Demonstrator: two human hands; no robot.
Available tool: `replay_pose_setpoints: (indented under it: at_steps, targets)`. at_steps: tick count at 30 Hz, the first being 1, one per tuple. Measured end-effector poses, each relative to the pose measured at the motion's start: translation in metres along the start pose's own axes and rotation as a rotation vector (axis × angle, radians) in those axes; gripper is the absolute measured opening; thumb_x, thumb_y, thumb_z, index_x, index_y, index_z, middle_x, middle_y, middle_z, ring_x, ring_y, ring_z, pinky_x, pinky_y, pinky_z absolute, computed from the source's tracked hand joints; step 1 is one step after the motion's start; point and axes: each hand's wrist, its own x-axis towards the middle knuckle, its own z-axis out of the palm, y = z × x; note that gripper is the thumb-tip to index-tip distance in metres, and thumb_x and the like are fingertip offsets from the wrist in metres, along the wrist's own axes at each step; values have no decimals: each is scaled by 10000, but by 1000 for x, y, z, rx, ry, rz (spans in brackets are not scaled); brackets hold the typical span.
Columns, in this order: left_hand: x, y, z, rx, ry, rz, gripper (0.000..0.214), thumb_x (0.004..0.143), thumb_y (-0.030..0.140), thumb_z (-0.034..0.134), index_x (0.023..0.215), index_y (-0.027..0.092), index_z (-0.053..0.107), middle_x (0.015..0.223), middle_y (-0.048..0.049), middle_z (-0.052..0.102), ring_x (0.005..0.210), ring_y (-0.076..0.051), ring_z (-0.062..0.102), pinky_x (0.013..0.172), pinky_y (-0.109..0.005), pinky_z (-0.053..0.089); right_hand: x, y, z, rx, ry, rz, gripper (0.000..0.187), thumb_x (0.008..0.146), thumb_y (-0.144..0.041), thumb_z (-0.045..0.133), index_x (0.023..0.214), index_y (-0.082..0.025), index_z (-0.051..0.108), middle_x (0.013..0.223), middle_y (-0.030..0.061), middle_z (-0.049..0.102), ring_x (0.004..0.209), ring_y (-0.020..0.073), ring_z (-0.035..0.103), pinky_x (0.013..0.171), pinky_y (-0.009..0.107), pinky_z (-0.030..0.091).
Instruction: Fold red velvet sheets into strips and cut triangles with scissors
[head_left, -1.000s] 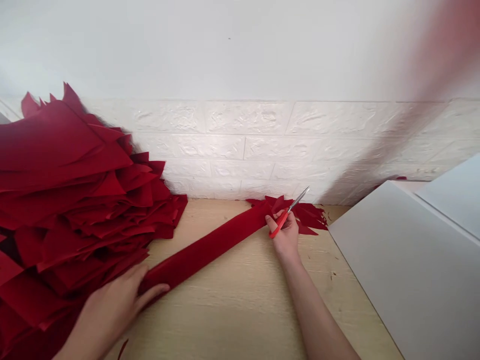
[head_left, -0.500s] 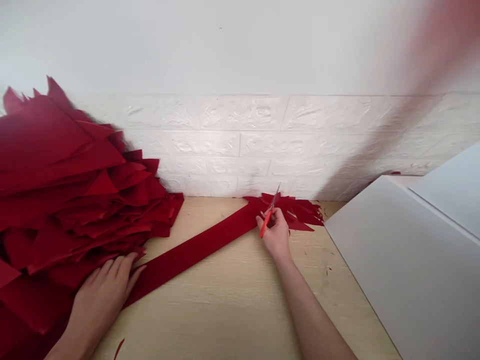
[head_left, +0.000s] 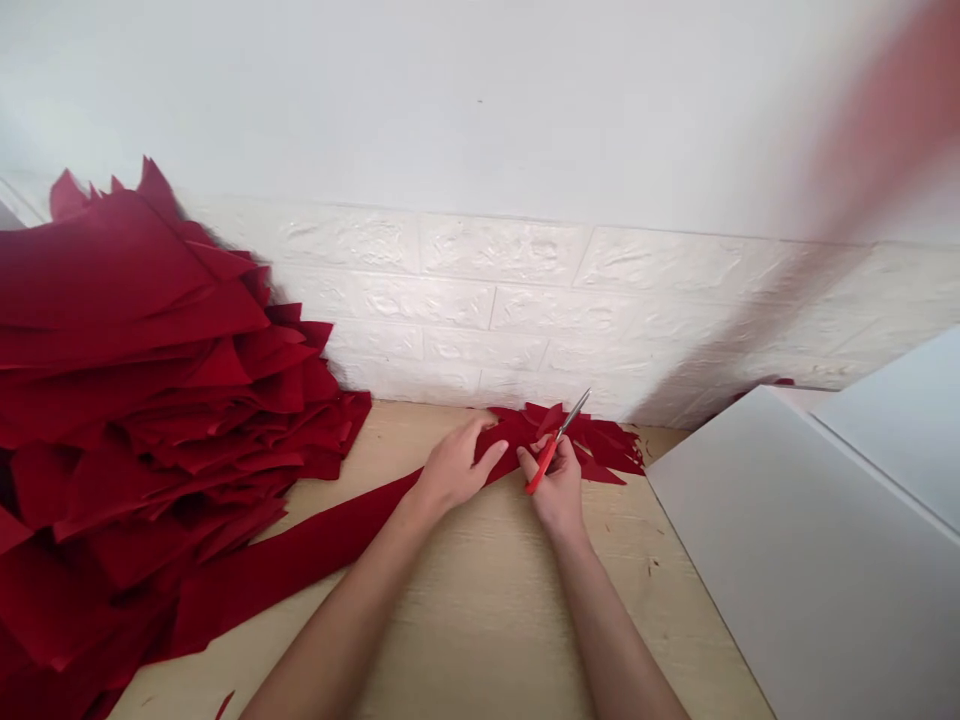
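A long dark-red fabric strip (head_left: 330, 535) lies slantwise across the pale wooden table, running from the big red pile toward the wall. My left hand (head_left: 457, 465) rests on the strip near its far end, fingers apart and thumb stretched out. Just right of it, my right hand (head_left: 556, 485) is closed on a pair of scissors (head_left: 551, 455) with red handles, the metal blades pointing up and away. Beneath and behind that hand lie small cut red fabric pieces (head_left: 611, 445) against the wall.
A tall pile of red fabric pieces (head_left: 165, 380) fills the left side. White boxes (head_left: 810, 540) stand at the right, near the right forearm. A white brick-patterned wall (head_left: 495, 305) closes off the back. Tiny red scraps (head_left: 652, 568) dot the table (head_left: 480, 630).
My left hand has moved from beside the pile along the strip, to the right, near the scissors. My right hand stays almost in place with the scissors. The view has shifted slightly.
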Motion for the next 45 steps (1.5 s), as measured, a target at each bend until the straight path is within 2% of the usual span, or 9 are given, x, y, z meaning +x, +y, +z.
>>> replay_pose_setpoints:
  at_steps: [2,4,9,13,20,28,38,41,45]
  targets:
    - [-1,-15,12,-49,-45,-22,267,987,387,472,1059,193,641,1012,-92,745,920,-224,683,844,-343,518,1,1,-1,4,-8,6,370,696,-421,781,815,-235,485,764,-36,556,650,119,504,641,262,454]
    - [-5,-23,16,-97,-61,-46,255,990,371,463,995,187,640,930,-78,748,827,-209,674,772,-324,505,1,2,-1,9,-9,22,376,688,-417,790,830,-234,494,770,-37,567,632,115,498,620,255,447]
    - [-7,-25,13,-188,-62,-76,241,974,365,490,987,184,647,950,-71,753,858,-201,669,743,-303,483,2,5,-1,18,-1,65,392,680,-439,809,814,-228,507,701,-54,541,569,100,449,561,243,415]
    - [-6,-24,13,-227,-30,-104,255,965,389,500,990,186,652,938,-61,749,818,-192,659,669,-285,462,1,3,-1,23,15,68,420,683,-494,819,826,-224,531,769,-13,618,664,129,538,632,262,469]
    - [-7,-22,13,-219,-10,-92,292,985,426,455,964,199,638,884,-36,734,746,-167,629,657,-273,437,2,-1,-1,48,33,57,451,685,-516,822,795,-236,486,696,-39,574,617,127,531,617,272,482]
    - [-9,-19,12,-95,-47,-45,296,1005,406,430,948,211,646,815,-17,705,685,-162,585,676,-284,405,1,-3,3,97,74,9,452,702,-488,824,850,-235,481,868,24,698,841,172,661,849,352,527]
    - [-10,-8,8,41,-60,-35,305,1009,379,426,1096,217,670,981,-77,759,844,-231,682,746,-317,429,0,-3,2,124,32,-21,388,726,-400,818,844,-231,490,803,-11,656,776,143,641,785,304,526]
    - [-6,-4,6,16,-65,-21,311,1012,394,419,1041,208,666,989,-77,748,864,-235,671,762,-319,435,-1,-3,2,135,29,-36,380,729,-384,816,841,-230,487,813,-10,655,785,138,644,784,293,528]
    - [7,0,3,-78,-87,-4,373,1028,385,364,882,191,648,857,-48,719,774,-193,632,733,-292,440,-2,-4,1,147,9,-58,384,730,-377,816,850,-230,483,816,-19,646,790,125,646,826,295,534]
